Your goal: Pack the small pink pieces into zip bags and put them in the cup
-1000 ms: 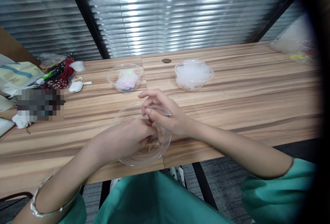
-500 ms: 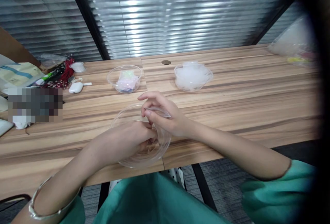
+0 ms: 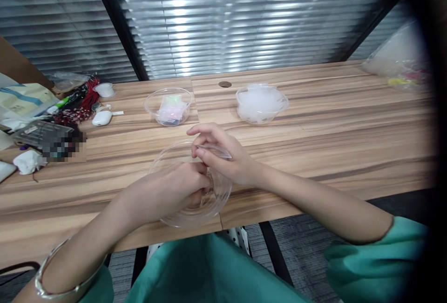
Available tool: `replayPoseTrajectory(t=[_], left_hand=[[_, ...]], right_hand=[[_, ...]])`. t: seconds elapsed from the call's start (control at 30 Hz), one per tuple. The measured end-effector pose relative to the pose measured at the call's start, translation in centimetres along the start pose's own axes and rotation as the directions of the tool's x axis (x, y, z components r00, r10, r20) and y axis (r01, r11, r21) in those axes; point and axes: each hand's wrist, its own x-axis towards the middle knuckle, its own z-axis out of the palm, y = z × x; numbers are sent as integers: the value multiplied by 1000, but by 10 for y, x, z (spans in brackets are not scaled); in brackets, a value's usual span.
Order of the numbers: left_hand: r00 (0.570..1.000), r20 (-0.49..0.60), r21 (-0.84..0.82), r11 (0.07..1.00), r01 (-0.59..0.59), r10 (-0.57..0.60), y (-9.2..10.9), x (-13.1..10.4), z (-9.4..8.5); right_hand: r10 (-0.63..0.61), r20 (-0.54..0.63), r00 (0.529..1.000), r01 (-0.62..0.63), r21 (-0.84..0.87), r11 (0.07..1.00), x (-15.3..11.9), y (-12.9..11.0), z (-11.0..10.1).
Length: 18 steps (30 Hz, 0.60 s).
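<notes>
A large clear plastic bowl (image 3: 223, 196) stands near the front edge of the table. My left hand (image 3: 186, 184) reaches over its near side with curled fingers down inside it; their tips are partly hidden, so what they hold cannot be made out. At the bowl's far right, my right hand (image 3: 223, 154) pinches a clear plastic piece (image 3: 218, 151) between thumb and fingers. Whether this is a bag or something stiffer is unclear. The two hands are close together, the right slightly higher than the left.
Behind stand a clear bowl of small pastel packets (image 3: 172, 110) and a bowl of whitish translucent pieces (image 3: 261, 103). At left lie a white earbud case (image 3: 102, 117), red cords (image 3: 91, 93), a spool (image 3: 104, 90) and crumpled tissue (image 3: 28, 162). A plastic bag (image 3: 398, 61) sits far right.
My left hand's fingers have shifted slightly inside the bowl. My right hand keeps its place and grip, and the bowls have stayed where they were.
</notes>
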Motion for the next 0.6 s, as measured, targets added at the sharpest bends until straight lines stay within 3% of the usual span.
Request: replayPoseTrajectory(t=[0.33, 0.6], left_hand=[[981, -125, 30, 989, -143, 146, -5, 2, 5], [983, -135, 71, 991, -115, 124, -11, 1, 10]], right_hand=[[20, 13, 1000, -20, -21, 1000, -1, 3, 0], [25, 5, 1000, -25, -19, 1000, -1, 4, 1]])
